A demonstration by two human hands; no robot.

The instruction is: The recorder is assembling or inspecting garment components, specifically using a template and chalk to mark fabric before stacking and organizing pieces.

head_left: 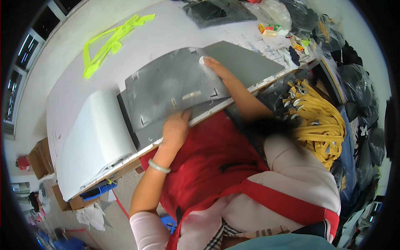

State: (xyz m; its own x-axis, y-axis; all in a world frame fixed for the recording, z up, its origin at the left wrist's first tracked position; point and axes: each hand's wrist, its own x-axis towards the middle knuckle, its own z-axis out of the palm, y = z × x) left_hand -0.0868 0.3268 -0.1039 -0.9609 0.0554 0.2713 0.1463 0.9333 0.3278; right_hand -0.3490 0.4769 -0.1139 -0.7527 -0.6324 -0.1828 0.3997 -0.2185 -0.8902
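Observation:
A grey, worn template panel (166, 79) with a curved far edge and small cut-out slots lies near the table's front edge. It rests on darker grey sheet material (246, 62) that shows beyond its right side. My right hand (216, 68) reaches over the panel's right end, closed on a small white piece that looks like tailor's chalk (202, 60), at the panel's edge. At the panel's near edge, my left hand (176, 127) lies with its fingers against the grey surface, slightly blurred and holding nothing I can see.
White sheet material (96, 133) lies folded over at the left of the table (71, 96). Neon-yellow strips (110, 46) sit at the far left. Dark plastic-wrapped goods (218, 12) and small boxes (270, 29) occupy the back right. Mustard straps (318, 121) are heaped beside me.

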